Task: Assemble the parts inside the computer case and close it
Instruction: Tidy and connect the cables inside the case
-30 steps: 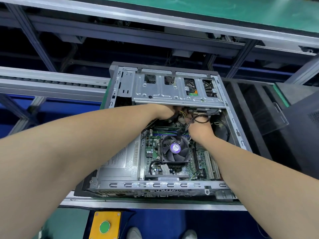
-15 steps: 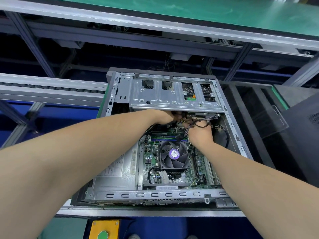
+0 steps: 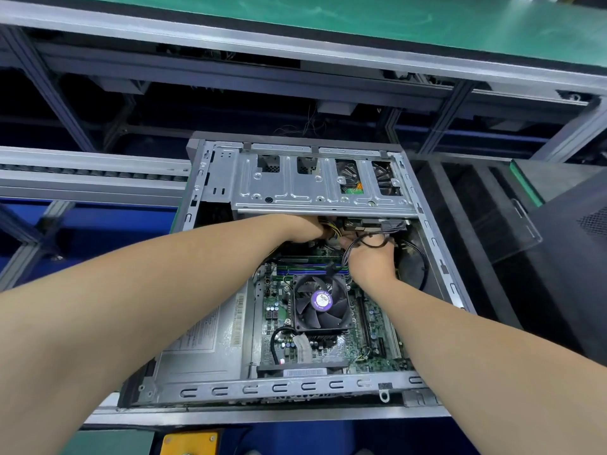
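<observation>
The open computer case (image 3: 437, 257) lies on its side on the conveyor. Its motherboard and black CPU fan (image 3: 320, 303) are exposed. Both my hands reach under the near edge of the silver drive cage (image 3: 315, 192). My left hand (image 3: 303, 228) grips a bundle of yellow and black wires (image 3: 331, 228). Touching it on the right, my right hand (image 3: 372, 262) has its fingers curled into a loop of black cables (image 3: 371, 243). Both sets of fingertips are partly hidden under the cage, beside a drive's connectors (image 3: 377, 224).
The silver power supply (image 3: 203, 339) fills the case's left part. A dark side panel (image 3: 571, 257) leans at the right behind a clear plastic plate (image 3: 505, 224). Conveyor rails (image 3: 92, 178) run to the left, and a yellow button box (image 3: 189, 443) sits below the case.
Both hands stay under the drive cage with only small finger movements on the wires. My head has tilted, so the case sits lower in view.
</observation>
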Available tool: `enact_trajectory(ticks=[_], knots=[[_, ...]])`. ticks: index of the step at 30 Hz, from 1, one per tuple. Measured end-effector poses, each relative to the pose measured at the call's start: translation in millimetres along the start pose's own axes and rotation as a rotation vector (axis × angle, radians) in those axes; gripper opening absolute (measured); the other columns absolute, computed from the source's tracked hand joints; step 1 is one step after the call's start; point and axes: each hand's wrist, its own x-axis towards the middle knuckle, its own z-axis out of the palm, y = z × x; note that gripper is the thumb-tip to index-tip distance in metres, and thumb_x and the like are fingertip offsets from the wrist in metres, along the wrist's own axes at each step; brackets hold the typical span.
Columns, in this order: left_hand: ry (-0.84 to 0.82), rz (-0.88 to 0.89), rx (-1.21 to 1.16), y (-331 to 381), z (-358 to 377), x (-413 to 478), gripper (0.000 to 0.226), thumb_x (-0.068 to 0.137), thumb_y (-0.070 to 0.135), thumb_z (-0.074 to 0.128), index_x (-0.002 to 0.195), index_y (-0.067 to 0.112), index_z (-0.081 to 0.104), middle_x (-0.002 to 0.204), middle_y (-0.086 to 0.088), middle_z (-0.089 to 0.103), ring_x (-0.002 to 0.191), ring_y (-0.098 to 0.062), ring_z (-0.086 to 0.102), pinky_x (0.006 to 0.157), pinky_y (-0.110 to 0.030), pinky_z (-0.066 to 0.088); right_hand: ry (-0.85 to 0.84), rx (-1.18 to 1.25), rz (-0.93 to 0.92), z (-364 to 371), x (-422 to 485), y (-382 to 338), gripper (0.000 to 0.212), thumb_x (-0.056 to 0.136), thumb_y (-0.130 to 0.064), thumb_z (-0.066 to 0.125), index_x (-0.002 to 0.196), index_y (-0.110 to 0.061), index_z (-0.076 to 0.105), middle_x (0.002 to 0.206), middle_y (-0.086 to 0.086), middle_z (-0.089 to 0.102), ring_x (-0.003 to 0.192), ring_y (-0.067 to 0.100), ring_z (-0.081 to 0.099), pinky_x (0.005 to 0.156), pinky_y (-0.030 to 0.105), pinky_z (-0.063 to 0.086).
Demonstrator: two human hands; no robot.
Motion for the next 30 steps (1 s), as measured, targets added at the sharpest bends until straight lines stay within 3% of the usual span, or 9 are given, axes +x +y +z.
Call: enact_trajectory(ticks=[4, 10, 13, 16, 20, 22, 23, 25, 30], knots=[[-0.002, -0.048, 0.075, -3.6, 3.0, 6.1, 0.028, 0.106, 0.032, 0.048, 0.080, 0.021, 0.051, 0.074, 0.004, 0.047, 0.068, -0.015, 0.046, 0.057, -0.023, 0.033, 0.012, 0.040, -0.060, 5.0, -8.8, 3.2, 0.036, 0.099, -0.005, 0.051, 0.069, -0.013, 0.033, 0.090, 0.004, 0.047, 0.097, 0.026, 0.051, 0.079, 0.032, 0.031], [0.021, -0.111, 0.026, -4.0, 7.7, 13.7, 0.023, 0.105, 0.039, 0.050, 0.091, 0.021, 0.047, 0.071, 0.007, 0.040, 0.059, -0.008, 0.036, 0.051, -0.023, 0.027, -0.100, -0.201, -0.242, 3.8, -1.0, 10.2, 0.041, 0.104, -0.006, 0.049, 0.068, -0.002, 0.030, 0.070, 0.010, 0.033, 0.092, 0.028, 0.044, 0.080, 0.034, 0.032], [0.039, -0.111, 0.026, -5.7, 8.0, 13.7, 0.031, 0.104, 0.039, 0.051, 0.079, 0.021, 0.046, 0.071, 0.006, 0.042, 0.060, -0.008, 0.037, 0.054, -0.025, 0.029, -0.104, -0.219, -0.127, 7.1, 3.6, 9.3, 0.011, 0.103, -0.008, 0.051, 0.096, 0.000, 0.056, 0.089, 0.009, 0.052, 0.096, 0.025, 0.052, 0.079, 0.029, 0.039], [0.056, -0.081, 0.069, -6.7, 5.8, 11.9, 0.030, 0.104, 0.036, 0.052, 0.077, 0.024, 0.046, 0.071, 0.005, 0.041, 0.060, -0.008, 0.036, 0.052, -0.021, 0.027, -0.084, -0.519, -0.283, 4.3, 3.9, 8.0, 0.024, 0.103, -0.011, 0.052, 0.126, -0.008, 0.055, 0.118, 0.005, 0.061, 0.097, 0.017, 0.052, 0.075, 0.026, 0.040], [0.034, -0.055, 0.065, -5.7, 5.2, 10.8, 0.031, 0.104, 0.035, 0.053, 0.076, 0.023, 0.047, 0.071, 0.005, 0.043, 0.060, -0.008, 0.037, 0.050, -0.020, 0.028, -0.129, -0.423, -0.189, 7.4, 2.9, 9.8, 0.016, 0.106, -0.014, 0.044, 0.093, -0.014, 0.053, 0.121, 0.003, 0.064, 0.112, 0.022, 0.056, 0.081, 0.031, 0.033], [0.020, -0.040, 0.039, -6.9, 5.3, 10.9, 0.032, 0.103, 0.034, 0.055, 0.074, 0.024, 0.047, 0.071, 0.005, 0.045, 0.060, -0.009, 0.039, 0.048, -0.018, 0.031, -0.235, -0.446, -0.181, -6.3, -5.7, 17.3, 0.041, 0.108, -0.032, 0.027, 0.083, -0.027, 0.059, 0.108, -0.024, 0.062, 0.099, -0.002, 0.056, 0.080, 0.019, 0.031], [0.017, -0.030, 0.027, -7.3, 5.3, 10.8, 0.031, 0.103, 0.034, 0.056, 0.074, 0.024, 0.048, 0.073, 0.005, 0.047, 0.062, -0.009, 0.041, 0.051, -0.017, 0.032, -0.075, -0.565, -0.255, -6.0, -5.2, 19.0, 0.047, 0.107, -0.038, 0.022, 0.085, -0.033, 0.063, 0.102, -0.034, 0.055, 0.091, -0.011, 0.052, 0.076, 0.015, 0.027], [0.028, -0.016, -0.003, -11.1, 5.8, 14.0, 0.025, 0.102, 0.032, 0.058, 0.079, 0.026, 0.051, 0.079, 0.005, 0.051, 0.066, -0.010, 0.044, 0.056, -0.017, 0.034, -0.120, -0.462, -0.228, 3.7, 2.5, 14.2, 0.023, 0.107, -0.026, 0.039, 0.112, -0.029, 0.061, 0.113, -0.018, 0.058, 0.103, 0.004, 0.054, 0.078, 0.025, 0.031], [0.029, -0.035, -0.025, -10.7, 11.4, 23.4, 0.035, 0.103, 0.028, 0.056, 0.069, 0.023, 0.046, 0.062, 0.004, 0.041, 0.049, -0.010, 0.036, 0.033, -0.011, 0.030, -0.070, -0.651, -0.273, 5.3, 1.4, 7.8, 0.032, 0.104, -0.008, 0.047, 0.134, -0.016, 0.054, 0.112, 0.004, 0.059, 0.095, 0.024, 0.043, 0.080, 0.030, 0.038]])
